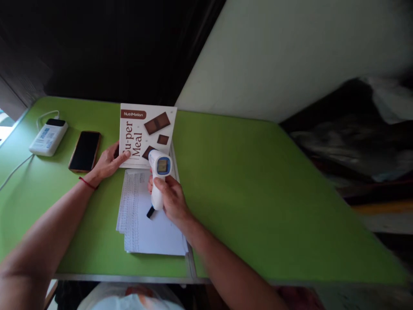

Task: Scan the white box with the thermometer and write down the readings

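My left hand (pixel 111 162) grips the lower left edge of a white box (pixel 148 135) printed with brown chocolate pieces and the word NutriMotion, its thumb on the front face. My right hand (pixel 170 194) is wrapped around the handle of a white infrared thermometer (pixel 158 185). The thermometer's blue-rimmed display faces me, and its head covers the lower right part of the box front. Below them lies a stack of printed papers (pixel 155 239), with a small black object (pixel 150 212) on it beside the thermometer handle.
On the green table (pixel 245 193), a phone (pixel 84 150) lies left of my left hand. Farther left is a white power bank (pixel 48 137) with cables attached. A dark panel (pixel 106 47) and a pale wall (pixel 290 51) stand behind the table. Blurred clutter (pixel 348 142) is at the right.
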### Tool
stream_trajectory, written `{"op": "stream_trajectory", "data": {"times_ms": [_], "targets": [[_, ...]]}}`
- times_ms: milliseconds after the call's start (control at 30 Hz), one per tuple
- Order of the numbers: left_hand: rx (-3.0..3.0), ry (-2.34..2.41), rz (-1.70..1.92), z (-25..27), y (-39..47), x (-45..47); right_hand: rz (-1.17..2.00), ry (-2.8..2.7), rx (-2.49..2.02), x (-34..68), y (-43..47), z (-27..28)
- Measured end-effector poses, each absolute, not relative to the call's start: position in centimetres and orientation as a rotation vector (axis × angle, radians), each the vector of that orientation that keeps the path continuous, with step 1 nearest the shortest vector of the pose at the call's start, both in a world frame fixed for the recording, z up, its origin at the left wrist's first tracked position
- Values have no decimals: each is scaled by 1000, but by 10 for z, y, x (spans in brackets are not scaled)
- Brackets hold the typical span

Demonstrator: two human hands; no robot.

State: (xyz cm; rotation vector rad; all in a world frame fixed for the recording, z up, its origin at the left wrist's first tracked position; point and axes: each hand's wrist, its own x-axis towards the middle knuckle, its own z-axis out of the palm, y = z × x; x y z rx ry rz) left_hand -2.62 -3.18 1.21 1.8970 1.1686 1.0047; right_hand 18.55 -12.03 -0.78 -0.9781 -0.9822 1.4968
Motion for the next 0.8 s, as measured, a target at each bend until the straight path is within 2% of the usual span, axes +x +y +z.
{"op": "stream_trajectory", "data": {"times_ms": [800], "targets": [[1765,1167,1026,13,-31,-26,1543,-982,-1031,182,-120,-13]]}}
